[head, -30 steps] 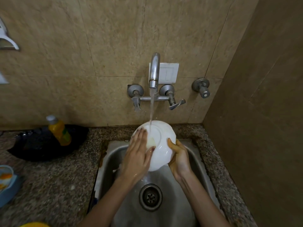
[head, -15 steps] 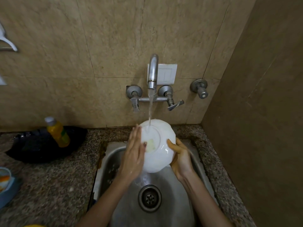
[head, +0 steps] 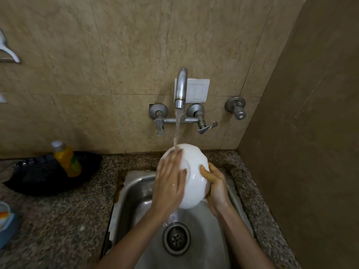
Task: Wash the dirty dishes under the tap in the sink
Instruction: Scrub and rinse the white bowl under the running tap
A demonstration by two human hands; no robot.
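Sink (head: 134,193): left fingers (head: 171,162) flat on bowl (head: 195,172)

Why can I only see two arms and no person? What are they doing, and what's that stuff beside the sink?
The camera sits on the person's head and looks down, so you see just what they see: their own arms.

They are washing a white bowl, held upside down over the metal sink. Water runs from the tap on the wall onto the bowl. The right hand grips the bowl's edge. The left hand lies flat on the bowl's bottom with its fingers straight, probably rubbing it clean.

On the stone counter, left of the sink, a yellow bottle stands on a black dish. It may be dish soap, but I can't read the label.
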